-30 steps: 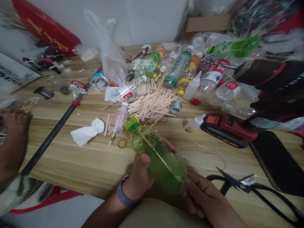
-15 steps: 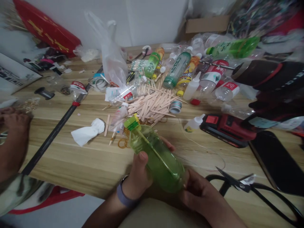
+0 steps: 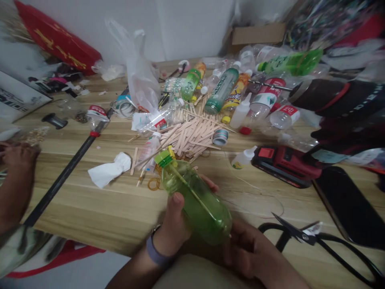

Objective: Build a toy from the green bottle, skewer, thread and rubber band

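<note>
A translucent green plastic bottle (image 3: 195, 208) with a green cap (image 3: 164, 158) lies tilted in my left hand (image 3: 176, 222), which is wrapped around its middle. A thin stick (image 3: 195, 188) runs lengthwise along the bottle, with a yellow piece (image 3: 171, 151) beside the cap. At the bottle's base, my right hand (image 3: 251, 247) has its fingers bent together. What they pinch, if anything, is hidden. Just past the cap lie rubber bands (image 3: 154, 184) and a pile of wooden craft sticks (image 3: 195, 132).
To the right are black scissors (image 3: 303, 237), a phone (image 3: 349, 204) and a cordless drill (image 3: 288, 164). Several plastic bottles (image 3: 222, 88) crowd the back. At left, a black rod (image 3: 60, 180) ends in a cut bottle top, near another person's hand (image 3: 18, 164). A crumpled tissue (image 3: 110, 170) lies between.
My right hand has shifted slightly down at the bottle's base, its fingers a little looser against it. My left hand keeps its hold on the bottle. The whole view has shifted slightly.
</note>
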Available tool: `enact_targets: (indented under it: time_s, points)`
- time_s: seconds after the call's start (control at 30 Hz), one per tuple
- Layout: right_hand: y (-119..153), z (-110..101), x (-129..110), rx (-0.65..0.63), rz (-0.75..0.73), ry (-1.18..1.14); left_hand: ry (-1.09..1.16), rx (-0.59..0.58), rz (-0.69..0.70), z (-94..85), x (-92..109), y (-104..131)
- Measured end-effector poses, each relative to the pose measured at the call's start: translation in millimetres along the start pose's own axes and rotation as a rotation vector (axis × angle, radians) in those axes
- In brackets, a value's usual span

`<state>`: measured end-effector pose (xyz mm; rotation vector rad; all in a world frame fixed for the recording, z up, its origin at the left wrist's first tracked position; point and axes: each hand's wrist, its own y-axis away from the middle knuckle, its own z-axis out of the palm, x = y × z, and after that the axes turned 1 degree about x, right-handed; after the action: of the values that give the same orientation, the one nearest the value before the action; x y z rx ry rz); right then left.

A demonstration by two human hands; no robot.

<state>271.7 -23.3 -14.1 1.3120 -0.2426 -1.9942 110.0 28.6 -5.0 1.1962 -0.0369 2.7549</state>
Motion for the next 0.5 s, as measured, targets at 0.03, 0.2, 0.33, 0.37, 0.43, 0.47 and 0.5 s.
enact_targets:
  time_s: [0.03, 0.2, 0.33, 0.37, 0.43, 0.47, 0.5]
  points:
    - [0.2, -0.5, 0.6, -0.028, -0.007, 0.013, -0.005, 0.016, -0.004, 0.7, 0.0, -0.5]
    - [1.3, -2.3, 4.3, 0.007, -0.002, 0.072, 0.009, 0.024, -0.017, 1.4, -0.8, -1.9]
    - [0.6, 1.0, 0.2, 0.074, -0.037, -0.021, 0.038, 0.024, -0.008, -0.4, -1.6, -2.0]
    - [0.5, 1.9, -1.1, 0.058, -0.049, -0.039, 0.035, 0.027, 0.002, -0.6, -2.0, -2.2]
    - [0.7, 2.5, -2.8, 0.002, -0.058, 0.001, 0.005, 0.028, 0.033, -0.5, -2.6, -2.8]
    - [1.0, 2.2, -2.9, -0.02, -0.052, 0.038, -0.022, 0.027, 0.06, -0.2, -2.7, -3.2]
    - [1.4, 1.5, -2.4, -0.031, -0.039, 0.068, -0.05, 0.025, 0.087, 0.3, -2.7, -3.6]
